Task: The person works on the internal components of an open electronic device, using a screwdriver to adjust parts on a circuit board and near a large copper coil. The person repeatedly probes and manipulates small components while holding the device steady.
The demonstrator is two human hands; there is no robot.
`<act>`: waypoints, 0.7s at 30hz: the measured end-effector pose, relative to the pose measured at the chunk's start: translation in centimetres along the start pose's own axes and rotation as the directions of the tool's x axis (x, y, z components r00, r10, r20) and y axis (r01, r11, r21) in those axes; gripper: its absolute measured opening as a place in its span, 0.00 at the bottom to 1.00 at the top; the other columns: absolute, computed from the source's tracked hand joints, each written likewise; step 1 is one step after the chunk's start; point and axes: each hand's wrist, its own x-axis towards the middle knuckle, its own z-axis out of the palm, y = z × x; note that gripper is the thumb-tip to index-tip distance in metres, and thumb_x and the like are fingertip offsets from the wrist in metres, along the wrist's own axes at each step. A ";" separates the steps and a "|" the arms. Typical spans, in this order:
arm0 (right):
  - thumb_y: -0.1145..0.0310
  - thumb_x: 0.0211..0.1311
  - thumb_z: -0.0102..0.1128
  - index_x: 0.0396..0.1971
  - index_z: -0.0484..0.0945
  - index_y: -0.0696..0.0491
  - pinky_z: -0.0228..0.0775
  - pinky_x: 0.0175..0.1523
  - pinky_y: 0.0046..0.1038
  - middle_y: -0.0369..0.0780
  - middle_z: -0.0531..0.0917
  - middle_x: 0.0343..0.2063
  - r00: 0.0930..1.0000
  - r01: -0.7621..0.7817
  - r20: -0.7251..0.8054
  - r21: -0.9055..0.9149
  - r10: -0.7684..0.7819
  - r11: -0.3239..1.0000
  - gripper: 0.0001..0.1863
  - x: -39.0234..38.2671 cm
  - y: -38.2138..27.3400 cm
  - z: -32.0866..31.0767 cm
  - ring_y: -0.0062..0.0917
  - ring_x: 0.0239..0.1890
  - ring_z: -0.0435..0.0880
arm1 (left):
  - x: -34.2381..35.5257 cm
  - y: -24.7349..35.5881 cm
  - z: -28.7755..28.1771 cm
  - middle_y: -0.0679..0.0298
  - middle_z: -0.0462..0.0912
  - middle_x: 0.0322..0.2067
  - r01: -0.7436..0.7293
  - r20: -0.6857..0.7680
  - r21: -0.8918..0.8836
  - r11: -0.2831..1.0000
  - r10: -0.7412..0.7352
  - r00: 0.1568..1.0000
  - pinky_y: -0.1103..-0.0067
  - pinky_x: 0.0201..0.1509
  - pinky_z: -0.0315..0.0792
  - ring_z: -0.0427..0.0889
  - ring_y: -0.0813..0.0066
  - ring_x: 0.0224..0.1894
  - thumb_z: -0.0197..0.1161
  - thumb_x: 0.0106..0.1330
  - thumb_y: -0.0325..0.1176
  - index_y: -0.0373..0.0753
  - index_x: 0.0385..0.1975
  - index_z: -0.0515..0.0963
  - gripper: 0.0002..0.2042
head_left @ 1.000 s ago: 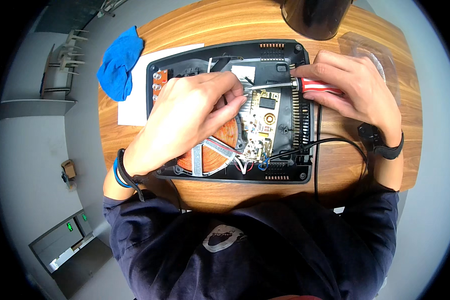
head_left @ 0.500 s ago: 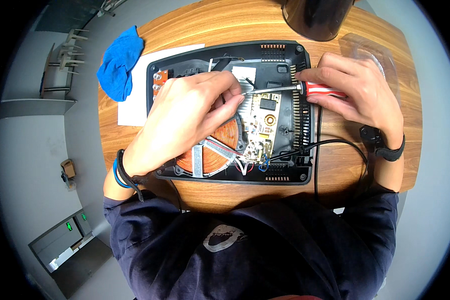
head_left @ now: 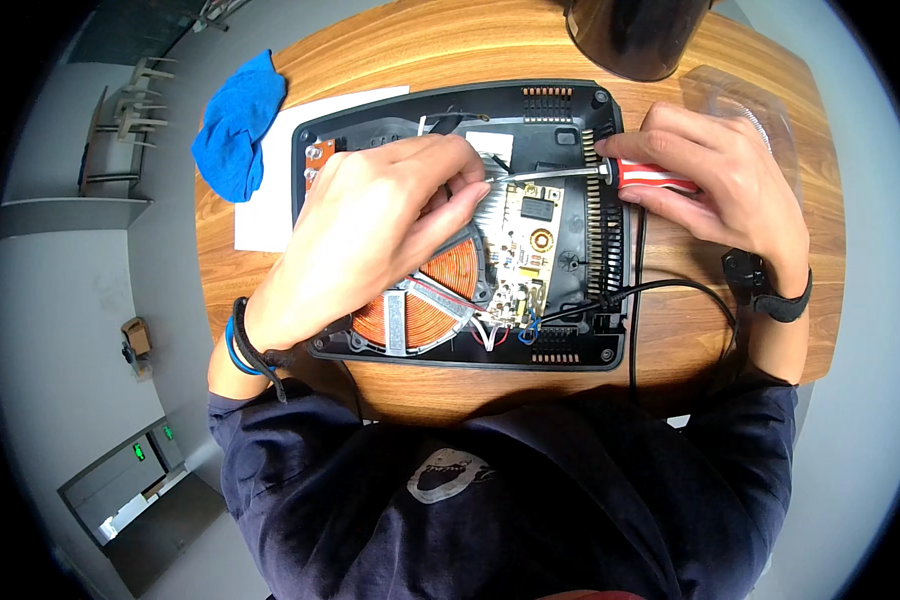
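An opened induction cooker (head_left: 588, 345) with a black plastic housing lies before me. Inside it sit a round copper coil (head_left: 370, 325), a pale circuit board (head_left: 522, 255) and a silver finned heat sink (head_left: 492, 212). My right hand (head_left: 735, 180) is wrapped round the red-and-white handle of a screwdriver (head_left: 655, 177) beside the housing's right edge. The shaft points left, over the top of the board. My left hand (head_left: 375, 205) is above the coil, thumb and fingertips pinched together near the screwdriver's tip. Whatever the pinch holds, if anything, is too small to make out.
A blue cloth (head_left: 235, 130) and a white sheet (head_left: 260, 225) lie at the far left of the wooden table (head_left: 420, 55). A dark cylindrical container (head_left: 635, 35) stands at the back. Clear plastic packaging (head_left: 770, 110) is at the right, and a black cable (head_left: 700, 285) loops beside the housing.
The screwdriver has shifted slightly to the right with my right hand, so its tip is a little away from my left fingertips. My left hand has barely moved.
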 end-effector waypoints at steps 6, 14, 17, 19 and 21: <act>0.61 0.72 0.77 0.56 0.92 0.50 0.79 0.36 0.38 0.39 0.87 0.38 1.000 0.011 -0.024 -0.030 -0.012 0.999 0.17 0.1 -0.1 0.1 0.38 0.33 0.89 | -0.1 -0.1 0.0 0.56 0.93 0.39 -0.038 -0.023 0.012 0.999 0.038 0.999 0.68 0.46 0.85 0.94 0.55 0.40 0.75 0.78 0.31 0.34 0.43 0.87 0.07; 0.61 0.71 0.78 0.57 0.91 0.50 0.79 0.37 0.39 0.40 0.87 0.39 1.000 0.007 -0.003 -0.007 -0.007 1.000 0.19 0.1 -0.1 0.2 0.39 0.34 0.89 | -0.1 -0.1 -0.1 0.55 0.93 0.39 -0.075 -0.034 0.034 0.997 0.076 0.996 0.68 0.44 0.85 0.94 0.53 0.40 0.76 0.77 0.31 0.34 0.43 0.87 0.07; 0.61 0.70 0.79 0.59 0.91 0.50 0.81 0.40 0.40 0.41 0.89 0.41 1.000 -0.029 0.007 0.044 0.029 0.999 0.20 0.1 -0.2 0.8 0.42 0.37 0.91 | -0.1 -0.5 0.1 0.56 0.93 0.39 -0.082 -0.022 0.025 0.996 0.083 0.996 0.68 0.43 0.85 0.93 0.54 0.39 0.76 0.77 0.31 0.35 0.43 0.87 0.06; 0.61 0.70 0.79 0.59 0.90 0.49 0.83 0.42 0.40 0.42 0.90 0.43 0.999 -0.036 0.015 0.108 0.035 0.993 0.21 0.0 0.2 1.6 0.44 0.39 0.91 | -0.4 -0.8 0.2 0.57 0.93 0.38 -0.087 -0.010 0.007 0.996 0.087 0.996 0.69 0.41 0.84 0.93 0.55 0.38 0.76 0.77 0.32 0.35 0.44 0.87 0.07; 0.63 0.68 0.80 0.58 0.90 0.49 0.85 0.45 0.39 0.42 0.92 0.46 0.995 -0.056 0.083 0.053 0.052 0.997 0.20 0.2 -0.1 0.9 0.44 0.42 0.93 | -0.5 -1.2 0.1 0.57 0.93 0.39 -0.095 0.012 0.012 0.995 0.095 0.995 0.70 0.40 0.84 0.94 0.55 0.38 0.77 0.76 0.34 0.36 0.44 0.88 0.09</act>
